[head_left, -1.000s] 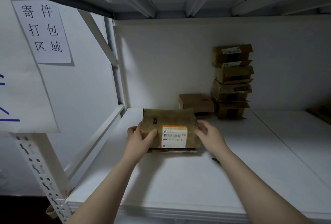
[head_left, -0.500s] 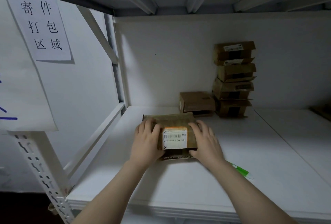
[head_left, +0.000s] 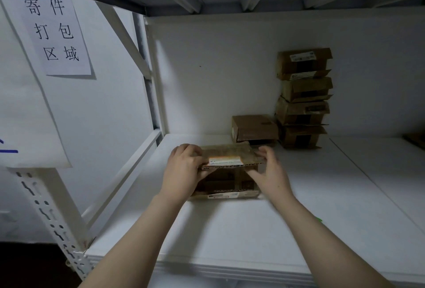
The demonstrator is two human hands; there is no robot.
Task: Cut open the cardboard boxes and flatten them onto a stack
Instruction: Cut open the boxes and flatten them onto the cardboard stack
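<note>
A small brown cardboard box (head_left: 227, 179) with an orange-and-white label lies on the white shelf (head_left: 230, 230) in front of me. Its near end faces me, with a flap lifted and the dark inside showing. My left hand (head_left: 184, 170) grips the box's left side, thumb curled over the top edge. My right hand (head_left: 269, 170) holds the right side, fingers reaching along the top flap. Both hands are blurred by motion.
A tall pile of several opened boxes (head_left: 303, 99) leans against the back wall, with one closed box (head_left: 253, 127) beside it. A green object (head_left: 318, 219) peeks from behind my right forearm. A paper sign (head_left: 55, 32) hangs at the left, near the rack's upright post (head_left: 53, 221).
The box has tipped so its top face leans away and its near end has opened toward me. Both hands shifted from pressing on top to gripping its sides.
</note>
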